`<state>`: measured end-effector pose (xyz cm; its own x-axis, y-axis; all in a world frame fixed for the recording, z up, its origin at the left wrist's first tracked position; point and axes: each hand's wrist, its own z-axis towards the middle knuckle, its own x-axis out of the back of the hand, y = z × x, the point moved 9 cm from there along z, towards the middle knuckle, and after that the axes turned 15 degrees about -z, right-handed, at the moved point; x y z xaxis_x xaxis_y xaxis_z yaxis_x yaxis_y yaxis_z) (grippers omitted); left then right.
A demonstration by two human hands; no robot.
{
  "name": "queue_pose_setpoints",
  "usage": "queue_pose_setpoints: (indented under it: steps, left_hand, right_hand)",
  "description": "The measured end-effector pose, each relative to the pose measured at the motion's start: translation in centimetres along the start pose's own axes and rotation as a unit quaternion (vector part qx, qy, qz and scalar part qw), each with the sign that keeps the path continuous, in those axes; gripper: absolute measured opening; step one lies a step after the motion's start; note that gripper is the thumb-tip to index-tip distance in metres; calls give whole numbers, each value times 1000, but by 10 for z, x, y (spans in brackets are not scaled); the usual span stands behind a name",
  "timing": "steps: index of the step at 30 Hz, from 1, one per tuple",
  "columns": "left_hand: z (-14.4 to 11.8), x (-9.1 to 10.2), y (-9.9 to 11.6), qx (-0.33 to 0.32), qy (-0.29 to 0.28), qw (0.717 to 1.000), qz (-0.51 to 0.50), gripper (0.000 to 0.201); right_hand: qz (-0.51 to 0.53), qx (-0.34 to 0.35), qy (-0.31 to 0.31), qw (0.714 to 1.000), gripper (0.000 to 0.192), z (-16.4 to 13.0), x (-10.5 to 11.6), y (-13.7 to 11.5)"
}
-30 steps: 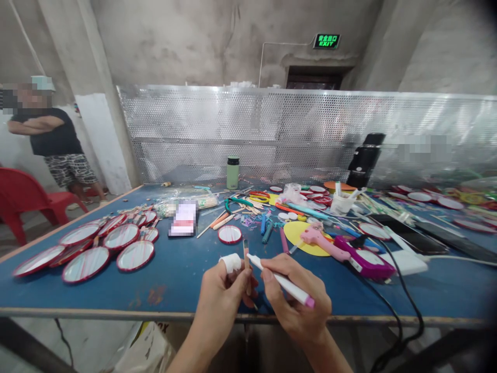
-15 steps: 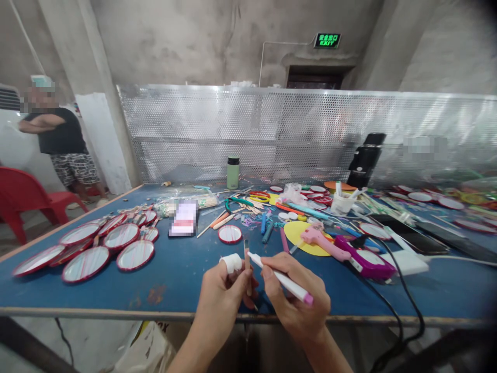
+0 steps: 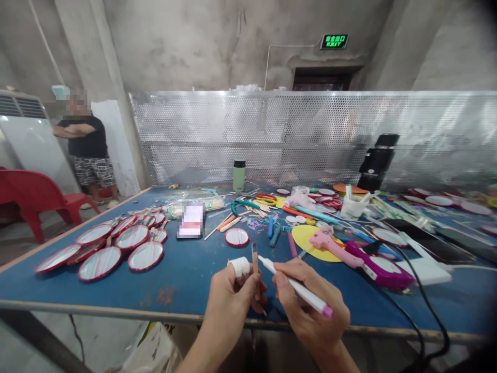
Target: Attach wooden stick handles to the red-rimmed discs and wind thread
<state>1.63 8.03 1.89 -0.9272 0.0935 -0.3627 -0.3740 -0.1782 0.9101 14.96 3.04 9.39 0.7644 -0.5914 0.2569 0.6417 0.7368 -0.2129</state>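
While left hand fingers pinch a wooden stick, right hand fingers grip a marker.

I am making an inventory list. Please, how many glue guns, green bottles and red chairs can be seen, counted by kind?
Glue guns: 2, pink and purple
Green bottle: 1
Red chair: 1
Total: 4

Even, soft daylight; faint shadows; glare on perforated metal screen; wide-angle bending, dark vignette at right corners.
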Motion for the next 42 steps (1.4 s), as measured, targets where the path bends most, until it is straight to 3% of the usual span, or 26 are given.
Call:
queue_pose_setpoints:
  steps: [30, 42]
  left_hand:
    - [-1, 0, 2, -14, 1, 1000, -5, 24]
    - [1, 0, 0, 0, 3, 1000, -20, 25]
  right_hand:
    - [30, 15, -29, 999, 18, 1, -7, -3]
    - [-2, 19, 2, 1000, 19, -1, 1, -3]
